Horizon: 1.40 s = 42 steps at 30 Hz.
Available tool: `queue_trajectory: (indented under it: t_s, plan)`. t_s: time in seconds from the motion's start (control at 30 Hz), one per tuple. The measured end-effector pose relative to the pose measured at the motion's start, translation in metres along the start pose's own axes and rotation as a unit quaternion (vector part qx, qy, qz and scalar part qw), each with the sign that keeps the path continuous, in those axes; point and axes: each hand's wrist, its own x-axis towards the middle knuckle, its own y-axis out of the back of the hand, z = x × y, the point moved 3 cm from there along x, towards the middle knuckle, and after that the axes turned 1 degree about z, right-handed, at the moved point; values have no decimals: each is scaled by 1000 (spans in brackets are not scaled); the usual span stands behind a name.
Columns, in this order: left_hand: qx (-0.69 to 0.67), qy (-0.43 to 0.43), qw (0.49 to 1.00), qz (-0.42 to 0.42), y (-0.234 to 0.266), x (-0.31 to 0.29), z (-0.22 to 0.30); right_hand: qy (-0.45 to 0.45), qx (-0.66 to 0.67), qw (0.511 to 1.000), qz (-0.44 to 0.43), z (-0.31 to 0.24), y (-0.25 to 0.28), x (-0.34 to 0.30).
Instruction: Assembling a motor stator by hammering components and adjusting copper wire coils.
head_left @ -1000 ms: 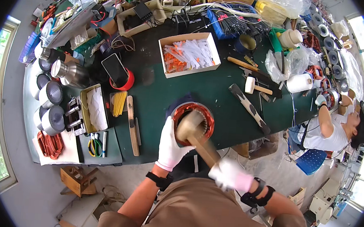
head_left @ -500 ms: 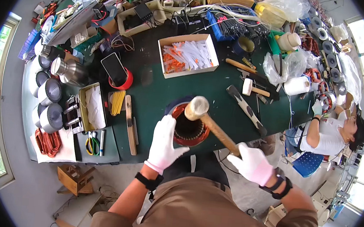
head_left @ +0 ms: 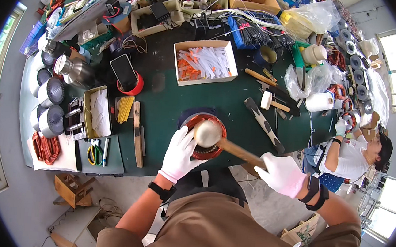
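Observation:
A motor stator (head_left: pixel 215 156) with copper-red windings and a dark, toothed bore stands at the table's near edge. Over its opening is the round, pale head of a wooden-handled mallet (head_left: pixel 208 133), hiding much of the bore; whether it touches the windings I cannot tell. My right hand (head_left: pixel 280 174), in a white glove, is closed around the end of the mallet's handle. My left hand (head_left: pixel 181 155), gloved too, cups the stator's left and near side, fingers at the rim and thumb along the near edge.
Behind the stator stands a carton (head_left: pixel 204 81) of white and orange strips. A white-headed mallet (head_left: pixel 266 100) and a worn bar (head_left: pixel 264 124) lie to the right, a wooden stick (head_left: pixel 138 134) to the left. A co-worker (head_left: pixel 346 153) sits at the right.
The mallet's head has come down toward me and slightly left over the stator, and its handle lies flatter. My left fingers have drawn in at the stator's rim. The view has shifted slightly.

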Motion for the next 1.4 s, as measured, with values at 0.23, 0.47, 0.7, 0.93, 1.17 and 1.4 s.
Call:
queue_trajectory:
  t_s: [0.23,0.47,0.7,0.93,1.17,1.4]
  plan:
    - [-7,-38,996,-78,20,20,42,-10,-62,998,18,22,17,-3]
    - [62,-69,994,52,-39,17,24,-225,335,889,219,22,-30,-15]
    - [75,-96,992,34,-36,19,20,-352,552,756,13,16,-142,-46]
    - [95,-23,992,-77,-29,30,55,-334,614,716,-14,0,-167,-51]
    - [96,-119,988,-27,-35,27,36,-259,349,893,116,14,-200,-68]
    - [39,-49,994,-92,-13,42,62,-202,236,940,143,19,-161,-67]
